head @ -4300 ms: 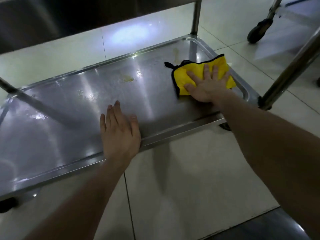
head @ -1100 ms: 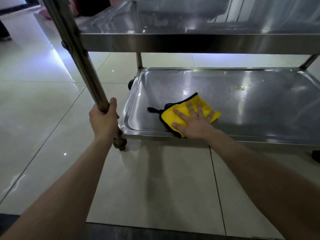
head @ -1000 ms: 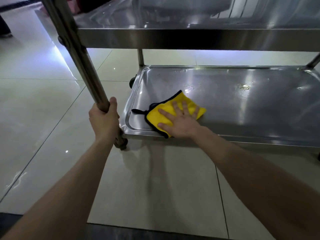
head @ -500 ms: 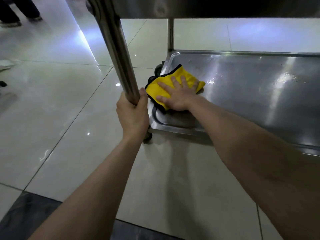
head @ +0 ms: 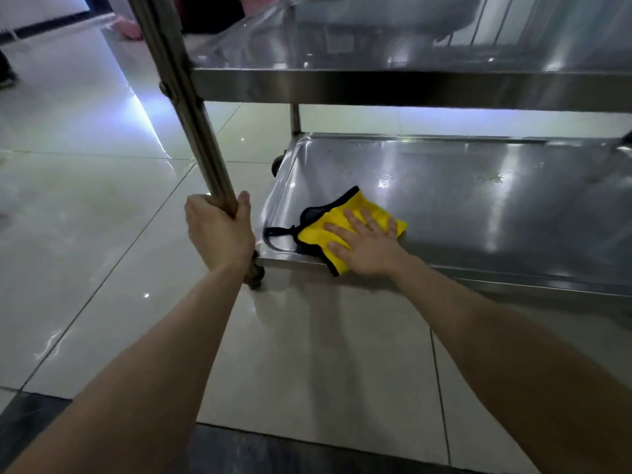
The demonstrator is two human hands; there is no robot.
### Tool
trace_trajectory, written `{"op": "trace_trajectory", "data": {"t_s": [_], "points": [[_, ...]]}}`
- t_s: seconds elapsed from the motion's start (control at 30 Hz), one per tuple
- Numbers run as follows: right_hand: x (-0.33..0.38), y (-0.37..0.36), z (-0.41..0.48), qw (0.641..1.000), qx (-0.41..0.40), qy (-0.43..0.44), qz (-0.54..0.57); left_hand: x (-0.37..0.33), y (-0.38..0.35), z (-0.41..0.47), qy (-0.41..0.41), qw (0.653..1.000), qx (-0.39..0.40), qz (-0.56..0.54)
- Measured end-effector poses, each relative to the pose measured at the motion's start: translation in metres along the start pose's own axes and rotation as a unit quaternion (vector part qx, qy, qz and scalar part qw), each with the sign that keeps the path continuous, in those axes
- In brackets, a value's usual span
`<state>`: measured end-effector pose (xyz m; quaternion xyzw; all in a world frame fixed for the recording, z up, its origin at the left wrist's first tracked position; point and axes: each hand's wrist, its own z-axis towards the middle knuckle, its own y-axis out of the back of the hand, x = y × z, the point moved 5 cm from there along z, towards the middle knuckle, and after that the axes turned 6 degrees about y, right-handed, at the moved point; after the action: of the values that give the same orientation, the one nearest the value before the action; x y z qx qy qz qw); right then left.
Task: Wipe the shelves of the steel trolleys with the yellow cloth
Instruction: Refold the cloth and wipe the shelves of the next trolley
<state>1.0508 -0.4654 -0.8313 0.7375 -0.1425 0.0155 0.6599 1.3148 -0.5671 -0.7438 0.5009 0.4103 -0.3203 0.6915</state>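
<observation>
The yellow cloth [head: 367,213], edged in black, lies at the near left corner of the steel trolley's bottom shelf [head: 478,206]. My right hand [head: 367,246] presses flat on the cloth with fingers spread; a corner of cloth hangs over the shelf's front rim. My left hand [head: 219,234] is wrapped around the trolley's near left upright post [head: 191,107], low down. The middle shelf [head: 410,87] spans above the bottom one. Small wet or soiled spots glint on the bottom shelf to the right.
Glossy pale floor tiles [head: 325,354] surround the trolley, with a dark strip at the bottom edge. A castor [head: 277,165] shows at the far left corner. A pink object [head: 128,29] lies on the floor at the back, and a person's shoe [head: 5,78] at far left.
My right hand has slid the cloth from the far left corner back toward the shelf's front rim. My left hand keeps its grip on the post. The view has tilted up.
</observation>
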Motion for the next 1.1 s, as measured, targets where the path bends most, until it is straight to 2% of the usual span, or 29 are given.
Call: {"op": "trace_trajectory", "data": {"t_s": [0.07,0.13,0.2,0.27,0.3,0.43,0.53,0.77,0.93,1.1], "points": [[-0.04,0.007,-0.017,0.999,-0.007,-0.04,0.003,-0.001,0.007,-0.016,0.005,0.996,-0.083,0.018],[-0.069,0.012,-0.029,0.997,-0.007,-0.076,0.007,-0.004,0.002,-0.045,-0.024,0.995,-0.097,0.019],[-0.079,0.013,-0.034,0.996,-0.009,-0.086,0.007,-0.011,-0.022,-0.082,-0.146,0.988,-0.02,0.053],[-0.078,0.013,-0.033,0.996,-0.019,-0.087,0.01,-0.02,-0.056,-0.114,-0.285,0.952,0.065,0.094],[-0.077,0.012,-0.033,0.996,-0.024,-0.087,0.012,-0.023,-0.073,-0.12,-0.307,0.94,0.094,0.114],[-0.079,0.012,-0.03,0.996,-0.032,-0.085,0.012,-0.016,-0.127,-0.104,-0.232,0.92,0.181,0.258],[-0.094,0.016,-0.019,0.997,-0.02,-0.078,0.01,0.0,-0.145,-0.094,-0.238,0.894,0.194,0.325],[-0.142,0.045,0.039,0.991,0.016,-0.132,0.004,0.011,-0.154,-0.094,-0.242,0.888,0.188,0.342],[-0.133,0.043,0.055,0.99,0.01,-0.139,-0.001,0.011,-0.154,-0.093,-0.241,0.888,0.174,0.351],[-0.113,0.031,0.022,0.994,0.005,-0.109,-0.028,0.008,-0.153,-0.096,-0.25,0.897,0.16,0.327]]}}
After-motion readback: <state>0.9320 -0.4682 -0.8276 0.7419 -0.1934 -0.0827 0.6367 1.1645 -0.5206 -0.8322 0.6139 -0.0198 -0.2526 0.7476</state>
